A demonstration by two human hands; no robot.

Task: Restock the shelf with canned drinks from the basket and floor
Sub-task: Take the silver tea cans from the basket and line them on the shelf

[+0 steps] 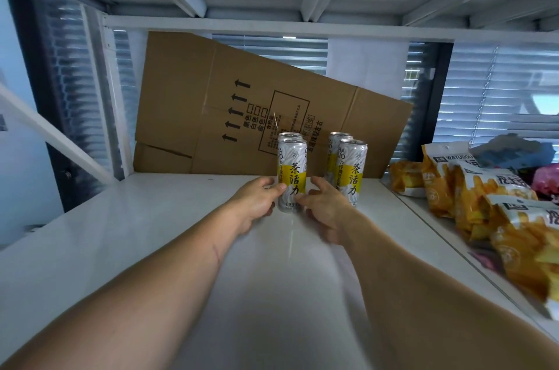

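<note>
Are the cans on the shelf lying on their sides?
No, all four cans stand upright on the white shelf, two rows of two, in front of the cardboard.
</note>
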